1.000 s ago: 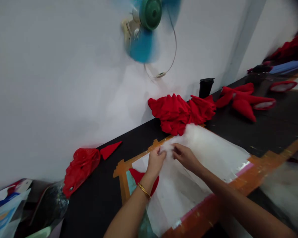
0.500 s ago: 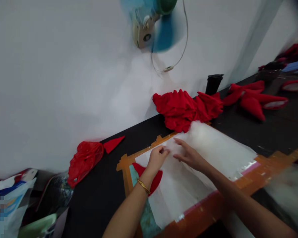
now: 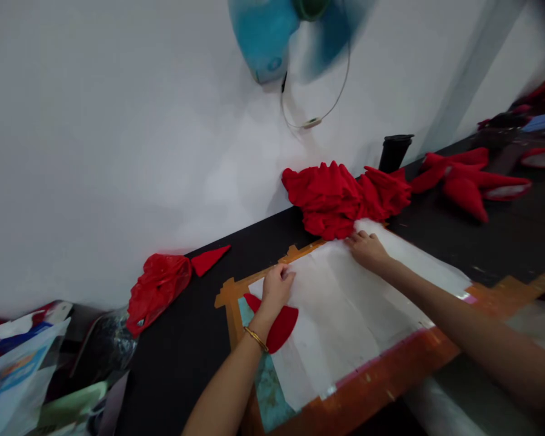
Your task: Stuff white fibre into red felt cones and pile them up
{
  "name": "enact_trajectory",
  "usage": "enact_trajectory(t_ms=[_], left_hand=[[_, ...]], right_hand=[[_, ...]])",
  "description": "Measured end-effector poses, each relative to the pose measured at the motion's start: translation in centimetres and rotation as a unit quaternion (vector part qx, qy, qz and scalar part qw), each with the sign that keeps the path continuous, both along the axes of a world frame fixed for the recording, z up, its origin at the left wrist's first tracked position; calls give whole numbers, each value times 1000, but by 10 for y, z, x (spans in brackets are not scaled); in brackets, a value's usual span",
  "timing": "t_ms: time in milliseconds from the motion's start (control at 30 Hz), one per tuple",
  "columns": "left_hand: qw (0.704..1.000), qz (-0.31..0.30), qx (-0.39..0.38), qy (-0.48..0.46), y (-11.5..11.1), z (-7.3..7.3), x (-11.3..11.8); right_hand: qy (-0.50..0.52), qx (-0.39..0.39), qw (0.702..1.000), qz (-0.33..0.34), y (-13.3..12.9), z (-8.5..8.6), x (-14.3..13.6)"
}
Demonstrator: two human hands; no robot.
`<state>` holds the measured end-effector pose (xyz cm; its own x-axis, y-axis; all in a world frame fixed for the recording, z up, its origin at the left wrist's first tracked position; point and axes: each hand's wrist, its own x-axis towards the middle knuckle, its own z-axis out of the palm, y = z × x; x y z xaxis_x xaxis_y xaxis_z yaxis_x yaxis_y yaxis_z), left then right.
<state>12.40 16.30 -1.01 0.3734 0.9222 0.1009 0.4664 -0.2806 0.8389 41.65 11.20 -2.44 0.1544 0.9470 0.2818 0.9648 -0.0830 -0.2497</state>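
Observation:
A large white sheet (image 3: 340, 309) lies over a board edged with orange tape (image 3: 376, 369). My left hand (image 3: 278, 286) rests at the sheet's upper left with its thumb and fingers pinched together; what is between them is too small to make out. My right hand (image 3: 367, 249) is at the sheet's upper edge, beside the heap of red fabric (image 3: 329, 200), its fingers curled down on the white material; whether it grips it is unclear. A red cut piece (image 3: 283, 329) lies on the sheet's left part, partly behind my left wrist.
A red plastic bag (image 3: 157, 290) and a red triangular piece (image 3: 209, 260) lie to the left on the black table (image 3: 181, 357). A black cup (image 3: 395, 152) and red stuffed shapes (image 3: 467, 178) stand at the right. A blue fan (image 3: 267, 36) hangs on the wall.
My right hand has moved right and away from me, to the sheet's upper edge. My left hand has shifted slightly left. The white sheet now lies flatter, and the fan has turned.

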Motion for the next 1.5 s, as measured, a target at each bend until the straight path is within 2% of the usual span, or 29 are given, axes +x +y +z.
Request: enact_trajectory(t_ms=[67,133,233,333,400,467,567,633,700,833,933,1033,1133,1267,1367,1500], left_hand=[[1000,12,12,-2,-1,-3,1],[1000,18,22,-2,-1,-6,2],[999,6,32,9,-1,-9,5],[998,-31,45,30,-5,-9,8],[995,-68,59,45,-14,-8,6],[989,-115,72,58,-27,-7,1],[969,-197,107,104,-47,-10,-5],[958,-216,128,139,-54,-13,-4],[960,-194,133,151,-54,-15,-2],[972,-138,132,136,-38,-10,-1],[975,-119,134,131,-29,-5,-9],[976,-102,137,132,-30,-5,-18],[978,-90,139,130,-35,-7,-24],[979,-91,139,120,-41,-9,-22],[984,-113,108,89,-43,-12,-14],[985,-152,67,35,-44,-20,-3]], right_hand=[[-34,0,999,2,-4,7,-2],[-65,39,997,22,-15,17,-13],[-13,100,989,105,-36,24,-48],[143,13,971,189,-52,9,-90],[198,-44,961,189,-55,-8,-111],[222,-59,958,169,-53,-22,-122],[244,-43,959,136,-49,-30,-122],[264,-36,957,119,-48,-28,-117],[284,-32,952,107,-50,-24,-112],[305,-21,948,81,-56,-18,-97],[299,-9,952,69,-58,-21,-86],[285,-3,956,71,-60,-27,-77],[280,-11,955,95,-63,-30,-72],[265,-10,950,166,-69,-20,-75],[191,-6,960,206,-72,-13,-87],[67,2,967,247,-66,-18,-115]])
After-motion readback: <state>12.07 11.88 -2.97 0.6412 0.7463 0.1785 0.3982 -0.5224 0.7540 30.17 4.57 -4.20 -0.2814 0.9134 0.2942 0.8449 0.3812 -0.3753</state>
